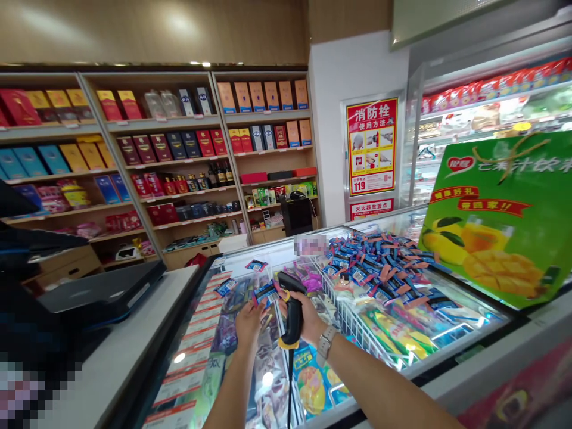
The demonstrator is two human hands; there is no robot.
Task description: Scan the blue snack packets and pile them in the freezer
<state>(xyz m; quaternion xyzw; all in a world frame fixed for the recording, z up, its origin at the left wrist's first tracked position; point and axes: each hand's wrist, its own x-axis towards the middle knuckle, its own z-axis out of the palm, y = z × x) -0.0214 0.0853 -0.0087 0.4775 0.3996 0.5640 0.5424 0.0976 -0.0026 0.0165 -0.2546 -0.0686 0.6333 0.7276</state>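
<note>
My right hand (308, 316) grips a black barcode scanner (292, 310) with a yellow base, its cable hanging down; a watch is on that wrist. My left hand (249, 322) is closed on a small blue ice-cream packet (267, 293) held just in front of the scanner's head. Both hands are above the glass lid of a chest freezer (469, 316) filled with packaged ice creams, with a heap of blue and orange packets (370, 265) in the middle basket.
A white counter (129, 351) with a dark device (102, 289) lies at left. Wooden shelves (179, 161) of boxed goods and bottles line the back wall. A green mango drink carton (504, 220) stands on the freezer's right edge. A refrigerated display (491, 113) rises behind it.
</note>
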